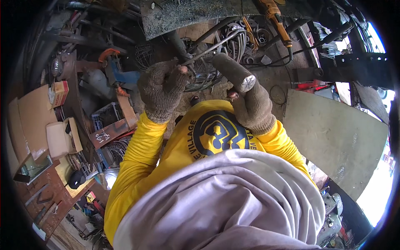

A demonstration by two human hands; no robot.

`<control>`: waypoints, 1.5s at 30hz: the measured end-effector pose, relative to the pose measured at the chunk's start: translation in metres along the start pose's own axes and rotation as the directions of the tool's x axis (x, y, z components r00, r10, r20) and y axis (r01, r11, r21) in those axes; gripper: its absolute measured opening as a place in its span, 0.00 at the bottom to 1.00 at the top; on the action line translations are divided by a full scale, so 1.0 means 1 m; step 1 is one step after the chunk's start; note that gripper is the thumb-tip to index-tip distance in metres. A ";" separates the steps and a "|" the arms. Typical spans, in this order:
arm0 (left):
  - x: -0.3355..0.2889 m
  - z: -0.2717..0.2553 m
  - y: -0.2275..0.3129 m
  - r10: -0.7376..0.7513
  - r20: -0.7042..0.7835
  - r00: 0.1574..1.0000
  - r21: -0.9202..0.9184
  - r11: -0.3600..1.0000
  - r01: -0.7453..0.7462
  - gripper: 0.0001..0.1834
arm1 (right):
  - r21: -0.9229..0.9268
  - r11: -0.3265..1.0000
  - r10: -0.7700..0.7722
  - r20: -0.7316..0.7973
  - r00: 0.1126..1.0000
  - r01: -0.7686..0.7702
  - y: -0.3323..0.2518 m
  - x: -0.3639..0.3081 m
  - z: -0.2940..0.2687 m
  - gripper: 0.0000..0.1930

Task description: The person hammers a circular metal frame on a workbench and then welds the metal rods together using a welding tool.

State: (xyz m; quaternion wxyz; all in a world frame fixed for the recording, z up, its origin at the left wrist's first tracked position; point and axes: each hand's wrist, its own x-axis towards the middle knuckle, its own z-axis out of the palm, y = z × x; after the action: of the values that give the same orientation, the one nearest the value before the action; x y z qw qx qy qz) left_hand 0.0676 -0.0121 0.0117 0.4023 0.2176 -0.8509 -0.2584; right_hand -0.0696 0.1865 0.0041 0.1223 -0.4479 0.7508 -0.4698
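My right hand, in a worn brown knit glove, is closed around a thick grey metal bar that points up and left, its cut end bright and facing me. My left hand, gloved the same way, is raised beside it with its fingers curled and pinched together near a bent wire frame; whether it holds something small I cannot tell. Both yellow sleeves rise from the lower edge over a grey cloth on my chest.
A dark workbench edge runs across the top with a yellow power tool and black cables. A flat grey metal sheet lies at right. Cardboard boxes, crates and scrap metal crowd the left floor.
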 end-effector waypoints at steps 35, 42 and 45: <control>0.017 -0.003 0.001 -0.060 -0.029 0.998 -0.053 0.997 0.058 0.14 | 0.454 0.891 0.028 -0.070 0.997 0.006 -0.022 0.005 -0.030 0.26; 0.008 -0.001 -0.015 -0.278 0.025 0.960 -0.187 0.942 0.278 0.20 | 0.646 0.763 0.143 -0.133 0.981 -0.024 -0.027 0.002 -0.027 0.27; 0.007 -0.001 -0.016 -0.222 -0.006 0.975 -0.184 0.959 0.217 0.20 | 0.638 0.736 0.221 0.090 0.971 -0.226 -0.027 -0.001 -0.023 0.23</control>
State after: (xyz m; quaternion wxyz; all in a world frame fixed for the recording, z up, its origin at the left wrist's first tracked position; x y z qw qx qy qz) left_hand 0.0676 -0.0286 0.0063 0.4007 0.2764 -0.7889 -0.3751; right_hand -0.0681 0.1964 0.0379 0.3272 -0.2873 0.5916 -0.6786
